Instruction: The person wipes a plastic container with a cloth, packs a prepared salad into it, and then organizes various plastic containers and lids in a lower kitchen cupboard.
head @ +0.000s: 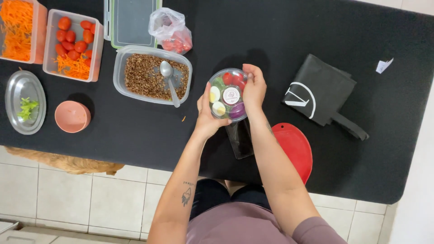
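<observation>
I hold a round clear salad bowl (pixel 227 94) with a lid above the black table (pixel 271 40). Inside are egg halves, cherry tomatoes, greens, purple onion and a small round sauce cup. My left hand (pixel 205 116) cups its lower left side. My right hand (pixel 254 88) grips its right rim, thumb on the lid. A dark phone (pixel 240 139) lies on the table just below the bowl.
A tub of brown grains (pixel 151 75) with a spoon (pixel 169 80) sits to the left. Further left are tubs of tomatoes (pixel 72 43) and grated carrot (pixel 18 29), a pink cup (pixel 72 116) and a metal dish (pixel 25 107). A black folded bag (pixel 318 92) and red board (pixel 296 149) lie right.
</observation>
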